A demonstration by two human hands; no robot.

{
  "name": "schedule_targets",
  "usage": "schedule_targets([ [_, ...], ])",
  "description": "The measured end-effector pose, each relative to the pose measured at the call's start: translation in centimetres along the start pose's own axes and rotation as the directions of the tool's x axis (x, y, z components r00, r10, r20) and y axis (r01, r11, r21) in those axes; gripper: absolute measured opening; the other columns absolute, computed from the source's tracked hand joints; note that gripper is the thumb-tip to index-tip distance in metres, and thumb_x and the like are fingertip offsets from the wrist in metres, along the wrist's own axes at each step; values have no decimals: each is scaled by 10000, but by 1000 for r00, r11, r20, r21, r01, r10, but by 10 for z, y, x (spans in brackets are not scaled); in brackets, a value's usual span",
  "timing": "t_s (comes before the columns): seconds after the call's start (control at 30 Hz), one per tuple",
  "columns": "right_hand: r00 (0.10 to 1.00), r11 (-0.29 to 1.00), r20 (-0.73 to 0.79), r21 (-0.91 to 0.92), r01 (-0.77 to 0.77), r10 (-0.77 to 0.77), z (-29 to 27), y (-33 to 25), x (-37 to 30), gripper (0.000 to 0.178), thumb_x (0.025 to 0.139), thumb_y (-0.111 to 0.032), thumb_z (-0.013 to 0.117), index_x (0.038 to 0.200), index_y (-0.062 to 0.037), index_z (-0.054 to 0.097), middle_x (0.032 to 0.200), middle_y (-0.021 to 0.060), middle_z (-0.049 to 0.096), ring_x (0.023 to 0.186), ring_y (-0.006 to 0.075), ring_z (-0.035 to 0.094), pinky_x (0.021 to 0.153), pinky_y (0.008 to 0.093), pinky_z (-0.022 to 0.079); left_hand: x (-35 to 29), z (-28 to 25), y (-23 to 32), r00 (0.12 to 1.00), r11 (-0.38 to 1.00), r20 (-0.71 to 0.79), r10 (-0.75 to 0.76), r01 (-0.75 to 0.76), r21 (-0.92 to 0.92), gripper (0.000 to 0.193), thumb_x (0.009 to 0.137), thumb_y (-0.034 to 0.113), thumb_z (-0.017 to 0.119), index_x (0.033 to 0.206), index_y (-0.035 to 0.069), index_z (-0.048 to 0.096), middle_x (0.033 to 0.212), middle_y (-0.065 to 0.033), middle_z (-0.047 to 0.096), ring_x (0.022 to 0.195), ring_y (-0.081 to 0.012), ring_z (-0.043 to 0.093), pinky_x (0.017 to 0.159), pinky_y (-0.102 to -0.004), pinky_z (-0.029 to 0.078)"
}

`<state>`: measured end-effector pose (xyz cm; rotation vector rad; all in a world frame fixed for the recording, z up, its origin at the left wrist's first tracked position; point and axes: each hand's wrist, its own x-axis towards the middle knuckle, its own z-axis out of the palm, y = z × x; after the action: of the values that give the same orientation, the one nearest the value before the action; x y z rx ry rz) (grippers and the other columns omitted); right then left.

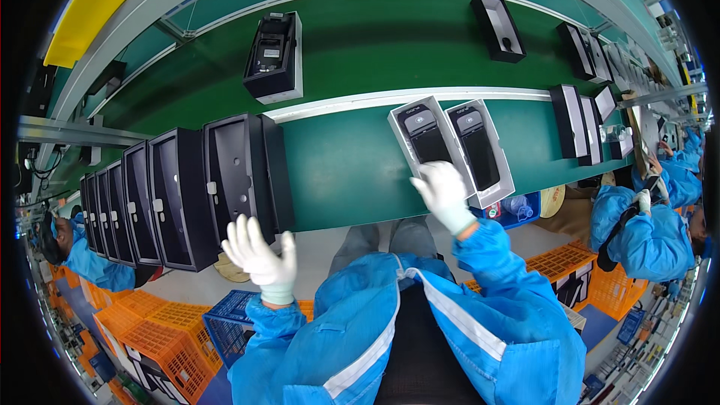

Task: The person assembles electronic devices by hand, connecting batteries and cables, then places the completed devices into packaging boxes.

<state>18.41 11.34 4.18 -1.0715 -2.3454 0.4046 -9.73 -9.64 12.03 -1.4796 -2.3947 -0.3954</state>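
My left hand (260,256), in a white glove, has its fingers spread and holds nothing. It is beside the near end of the closest black box tray (231,180) in the row on the left. My right hand (445,193), also gloved, is at the near end of a white box (401,132) with a black handheld payment terminal (427,142) in it. The fingers bend over that end and the thumb lies along the box's left side; the fingertips are partly hidden. Right against it stands a second white box (497,151) holding a similar terminal (478,154).
Several black box parts stand in a row (135,202) on the left. On the far green belt are a packed box (274,56) and an open box (499,26). A blue bin (525,214) sits under the right edge. A co-worker (645,225) sits at the right.
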Motion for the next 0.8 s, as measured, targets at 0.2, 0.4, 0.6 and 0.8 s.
schedule_targets([
  [0.2,894,933,442,-348,91,78,-27,41,-82,433,697,-350,755,1017,-80,646,921,104,610,879,283,573,793,426,427,21,-1,7,979,999,203,7,-15,37,620,693,269,775,1239,82,547,1082,-140,555,1080,-344,503,996,-525,341],
  [0.4,936,929,322,-282,238,-142,15,77,-103,87,695,-132,563,760,-104,613,805,51,633,799,246,603,748,395,440,10,13,-23,989,982,-73,129,-137,-130,274,751,77,714,1020,96,662,718,-58,512,739,-267,538,719,-392,436],
  [0.6,926,947,343,-214,238,-156,20,58,-92,157,786,-176,527,851,-98,647,869,57,687,856,217,654,771,384,477,42,-37,41,961,920,-67,267,-275,-279,256,721,21,732,958,97,671,636,-35,506,601,-241,517,599,-374,395],
  [0.8,876,970,481,-226,90,31,52,9,-71,176,797,-163,534,915,-108,653,851,82,686,812,245,672,751,392,515,16,93,93,949,888,-44,311,-307,-342,219,786,123,667,1003,131,650,694,-31,471,654,-220,498,615,-376,380],
])
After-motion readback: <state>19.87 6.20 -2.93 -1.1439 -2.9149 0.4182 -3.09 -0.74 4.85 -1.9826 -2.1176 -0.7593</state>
